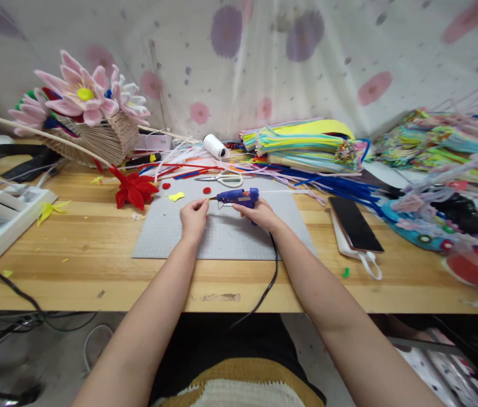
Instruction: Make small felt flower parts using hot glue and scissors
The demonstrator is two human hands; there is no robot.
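Note:
A blue hot glue gun is gripped in my right hand, its nozzle pointing left and a clear glue stick trailing from its back. My left hand is pinched closed right at the nozzle tip; whatever small piece is between its fingers is too tiny to name. Both hands are above a grey cutting mat. Near the left hand lie a yellow scrap and a small red piece. Scissors with pale handles rest just beyond the glue gun.
A red fuzzy flower lies left of the mat, near a basket of pink flowers. Bundled pipe cleaners and a white spool are behind. A phone lies right. The gun's black cord hangs over the table edge.

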